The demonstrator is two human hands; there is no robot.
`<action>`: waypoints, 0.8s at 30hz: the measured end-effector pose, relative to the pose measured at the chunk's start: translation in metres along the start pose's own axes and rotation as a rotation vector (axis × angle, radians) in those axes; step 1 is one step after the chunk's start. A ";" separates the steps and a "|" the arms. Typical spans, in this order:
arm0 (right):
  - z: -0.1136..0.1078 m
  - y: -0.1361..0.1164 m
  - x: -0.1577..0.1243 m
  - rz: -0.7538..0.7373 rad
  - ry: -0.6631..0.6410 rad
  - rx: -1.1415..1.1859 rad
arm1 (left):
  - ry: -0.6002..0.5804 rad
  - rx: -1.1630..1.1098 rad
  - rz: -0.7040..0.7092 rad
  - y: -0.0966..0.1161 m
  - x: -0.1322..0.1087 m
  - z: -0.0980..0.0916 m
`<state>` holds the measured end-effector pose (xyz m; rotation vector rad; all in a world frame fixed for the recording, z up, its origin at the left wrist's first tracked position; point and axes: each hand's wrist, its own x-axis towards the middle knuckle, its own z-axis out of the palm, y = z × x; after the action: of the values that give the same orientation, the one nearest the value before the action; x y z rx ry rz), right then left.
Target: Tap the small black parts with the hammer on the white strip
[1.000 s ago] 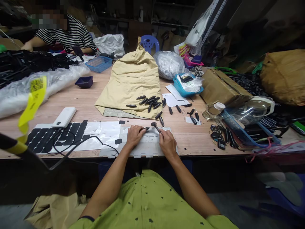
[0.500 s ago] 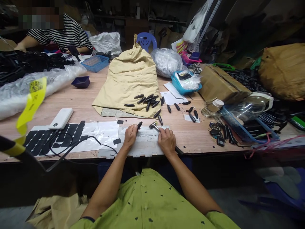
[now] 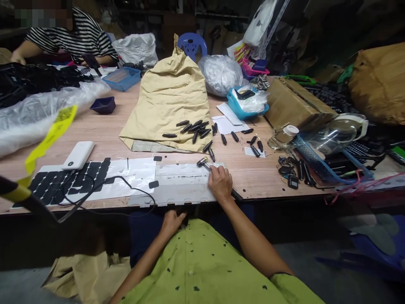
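Note:
My right hand (image 3: 220, 181) is closed round the handle of a small hammer (image 3: 202, 161). The hammer's head points up and left above a grey-white board (image 3: 180, 188) at the table's front edge, and its dark grip end sticks out right of my wrist. My left hand (image 3: 171, 223) is below the table edge, close to my green shirt. Its fingers are pressed together, and a dark spot shows by the fingertips that I cannot make out. Several black tapered pieces (image 3: 196, 126) lie on a beige cloth bag (image 3: 174, 97), with others scattered to its right.
A sheet with black stickers (image 3: 139, 177) lies left of the board, with a white power bank (image 3: 78, 155) and black cable. Rightward are a glass jar (image 3: 283, 137), keys, a blue basket (image 3: 341, 179) and a carton (image 3: 299, 103). A person in stripes sits far left.
My left hand has left the board with the black piece it held and dropped below the table edge. My right hand stays on the hammer at the same place.

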<state>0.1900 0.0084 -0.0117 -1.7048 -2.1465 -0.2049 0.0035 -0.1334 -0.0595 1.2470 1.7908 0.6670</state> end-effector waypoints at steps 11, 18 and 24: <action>-0.001 -0.002 -0.003 -0.023 0.056 -0.024 | -0.372 -0.061 0.339 0.076 0.010 -0.044; 0.000 -0.002 -0.005 -0.050 0.083 -0.023 | 0.493 0.270 0.053 0.160 0.153 -0.109; 0.002 -0.004 -0.005 -0.036 0.073 -0.002 | 0.545 0.460 0.068 0.150 0.210 -0.115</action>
<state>0.1868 0.0033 -0.0155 -1.6349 -2.1261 -0.2756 -0.0553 0.1207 0.0488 1.5317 2.4609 0.7019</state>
